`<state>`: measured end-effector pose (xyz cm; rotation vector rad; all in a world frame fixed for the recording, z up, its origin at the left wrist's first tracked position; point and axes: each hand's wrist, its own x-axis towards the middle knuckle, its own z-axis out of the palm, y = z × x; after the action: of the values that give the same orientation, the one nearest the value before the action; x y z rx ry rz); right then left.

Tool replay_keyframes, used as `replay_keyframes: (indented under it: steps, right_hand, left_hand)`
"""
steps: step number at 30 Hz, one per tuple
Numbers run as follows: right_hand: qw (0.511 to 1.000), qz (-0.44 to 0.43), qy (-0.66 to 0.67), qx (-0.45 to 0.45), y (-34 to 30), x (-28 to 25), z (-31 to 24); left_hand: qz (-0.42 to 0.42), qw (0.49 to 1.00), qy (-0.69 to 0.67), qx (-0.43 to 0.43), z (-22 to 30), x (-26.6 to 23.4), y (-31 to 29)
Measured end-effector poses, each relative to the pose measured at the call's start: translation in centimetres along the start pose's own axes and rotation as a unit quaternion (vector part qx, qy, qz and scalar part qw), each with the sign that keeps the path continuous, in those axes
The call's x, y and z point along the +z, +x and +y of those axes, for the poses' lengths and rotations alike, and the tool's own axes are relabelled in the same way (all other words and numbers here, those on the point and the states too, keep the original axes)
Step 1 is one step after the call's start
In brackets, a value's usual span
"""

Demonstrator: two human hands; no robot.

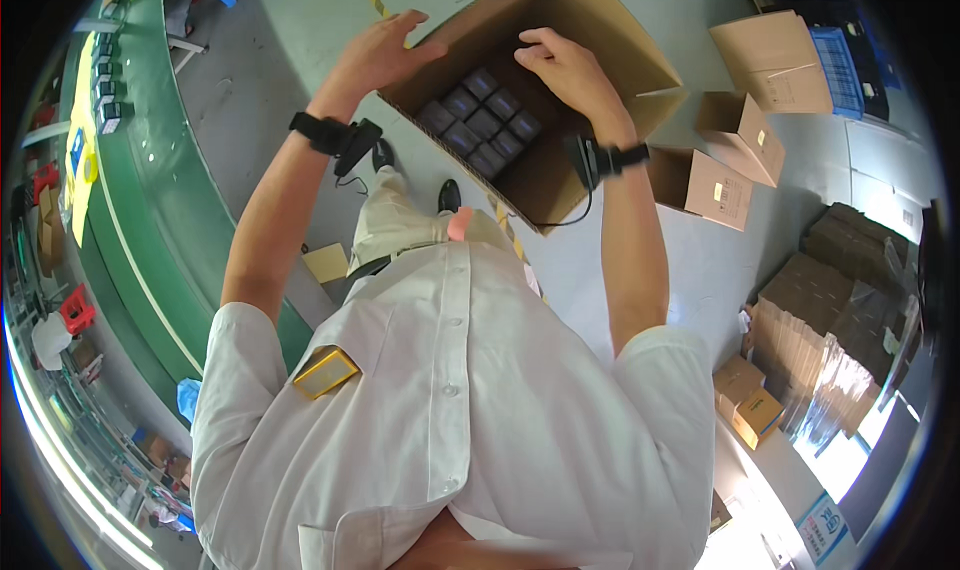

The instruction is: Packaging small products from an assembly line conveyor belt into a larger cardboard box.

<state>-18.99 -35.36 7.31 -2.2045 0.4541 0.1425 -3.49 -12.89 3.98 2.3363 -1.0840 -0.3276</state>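
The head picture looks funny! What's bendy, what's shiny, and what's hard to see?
Head view: the green bench looks curved and the corners go black, as fisheye pictures do; head view: glare whitens the clear wrap at right; head view: shadow inside the big open box dims the small boxes.

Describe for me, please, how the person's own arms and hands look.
The left hand and right hand are ungloved. The shirt sleeves are short and white. Each side has a black wrist strap with a boxy dark device and thin dark cable.
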Motion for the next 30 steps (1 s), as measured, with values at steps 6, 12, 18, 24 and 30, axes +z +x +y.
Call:
replay_keyframes:
  steps: [6, 12, 18, 24, 30]
  right_hand:
    - [0.972, 0.109, 0.189, -0.090, -17.3, -3.6, -10.5]
    - [0.934, 0.089, 0.294, -0.179, -24.2, -3.9, -10.1]
    - [0.983, 0.012, 0.182, -0.027, -18.6, 5.7, -5.8]
    - [0.961, -0.246, 0.080, -0.096, -15.1, 18.6, -7.1]
    - [0.894, -0.351, -0.189, -0.204, -11.8, 26.7, -3.8]
  left_hand:
    - [0.071, 0.997, -0.027, 0.006, -2.2, 1.2, -4.4]
    - [0.103, 0.966, -0.225, -0.075, -3.9, 2.8, -6.6]
    - [0.083, 0.960, -0.240, -0.115, -9.2, 5.8, -15.4]
    - [0.088, 0.945, -0.102, -0.297, -14.7, 8.6, -35.7]
    - [0.192, 0.811, -0.055, -0.550, -14.2, 9.7, -53.3]
